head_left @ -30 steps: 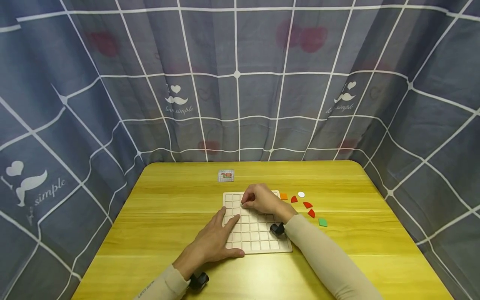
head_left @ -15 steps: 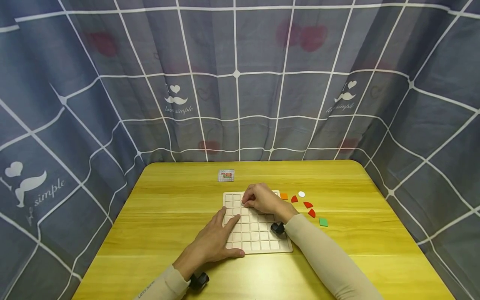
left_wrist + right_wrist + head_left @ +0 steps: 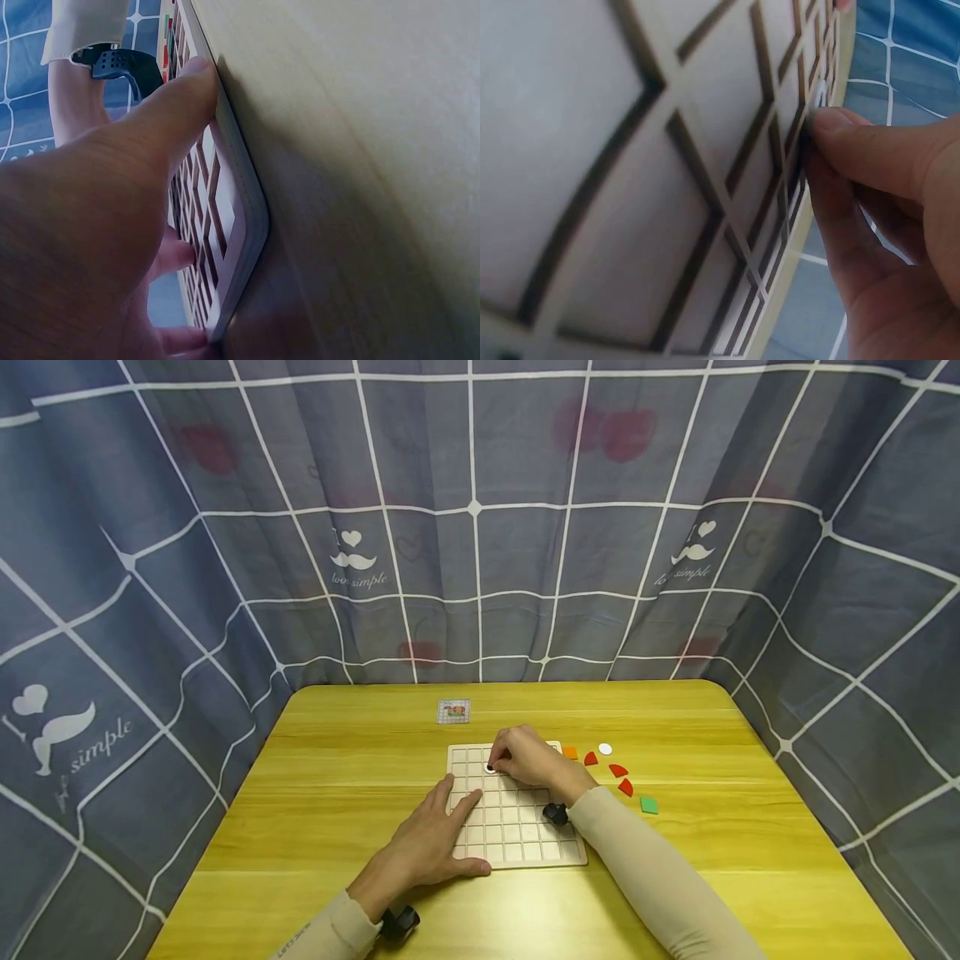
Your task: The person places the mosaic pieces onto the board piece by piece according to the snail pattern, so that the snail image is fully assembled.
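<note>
A pale wooden grid board lies on the yellow table. My left hand rests spread on its left side, with the thumb along the near edge in the left wrist view. Over the upper part of the board my right hand pinches a small white round piece with a dark spot on it. In the right wrist view the thumb and finger of that hand hold the edge of the white piece against the grid, and the fingers cover most of it.
Right of the board lie an orange piece, a white disc, several red wedges and a green square. A small picture card lies behind the board. A checked curtain surrounds the table.
The white piece with its dark spot now shows at my right fingertips, where it was mostly hidden before. My right hand has barely shifted, and the left hand stays on the board.
</note>
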